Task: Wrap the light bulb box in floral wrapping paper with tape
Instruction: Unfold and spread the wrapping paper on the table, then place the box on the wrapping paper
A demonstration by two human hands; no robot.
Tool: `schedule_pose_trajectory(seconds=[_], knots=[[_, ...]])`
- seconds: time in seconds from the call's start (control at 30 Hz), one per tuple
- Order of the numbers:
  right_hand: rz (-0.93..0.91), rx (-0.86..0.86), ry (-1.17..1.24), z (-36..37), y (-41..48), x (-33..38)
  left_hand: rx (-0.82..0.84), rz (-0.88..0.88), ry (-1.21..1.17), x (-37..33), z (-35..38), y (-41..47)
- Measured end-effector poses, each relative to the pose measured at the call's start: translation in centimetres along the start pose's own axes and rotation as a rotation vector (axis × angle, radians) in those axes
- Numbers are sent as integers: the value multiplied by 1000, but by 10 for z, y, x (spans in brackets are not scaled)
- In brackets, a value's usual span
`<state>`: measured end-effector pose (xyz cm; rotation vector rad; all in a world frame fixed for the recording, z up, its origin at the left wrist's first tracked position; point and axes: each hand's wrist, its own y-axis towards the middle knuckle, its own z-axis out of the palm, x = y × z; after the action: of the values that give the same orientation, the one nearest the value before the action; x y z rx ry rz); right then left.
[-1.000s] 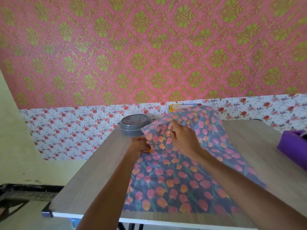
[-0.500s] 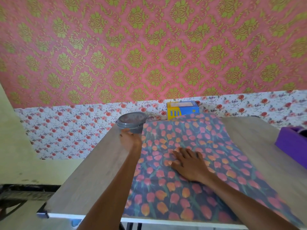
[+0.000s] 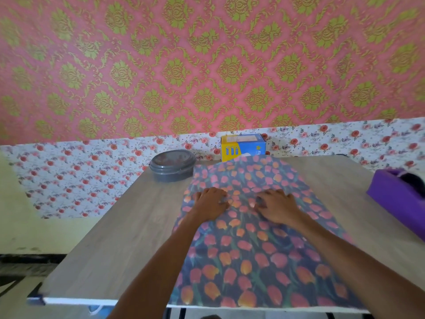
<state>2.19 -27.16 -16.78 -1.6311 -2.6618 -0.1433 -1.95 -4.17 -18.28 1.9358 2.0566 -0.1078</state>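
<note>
So here's where I'm at with this wrap job, and honestly it's barely started. The dark wrapping paper sheet printed with pink and orange tulips is spread flat, print side up, on the pale wood-grain tabletop. My left hand and right hand are both palm-down on the far half of the sheet, side by side with a gap between them. The fingers are loose and spread, gripping nothing, just pressing the paper down. It's a bit smeary there, so I can't say what each finger is doing. The yellow and blue cardboard light bulb box stands just past the sheet's far edge, back by the wall, and that edge hides its bottom, so it isn't on the paper yet. Just off the sheet's far left corner sits a grey round plastic container with a lid. Well off to the right of the sheet is a purple plastic block that I'm guessing is the tape dispenser. Done so far: paper laid out. Left, as I figure it: get the box onto the sheet (the print probably wants to face down, so maybe a flip first), fold the sides over, tape the seam, then close both ends. No tape on anything that I can see.
</note>
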Motion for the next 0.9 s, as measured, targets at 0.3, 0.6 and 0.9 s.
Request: schedule_pose_trajectory(seconds=[0.3,0.6,0.9], knots=[[133,-318,517,-32,113,-34,-349,-150,-609,-20,-22,97],[176,-254,868,-41,212,-51,-222,-400,-810,-21,-44,203],[61,-511,1083,-78,206,-48,-561,-189,-981,-40,-70,204]])
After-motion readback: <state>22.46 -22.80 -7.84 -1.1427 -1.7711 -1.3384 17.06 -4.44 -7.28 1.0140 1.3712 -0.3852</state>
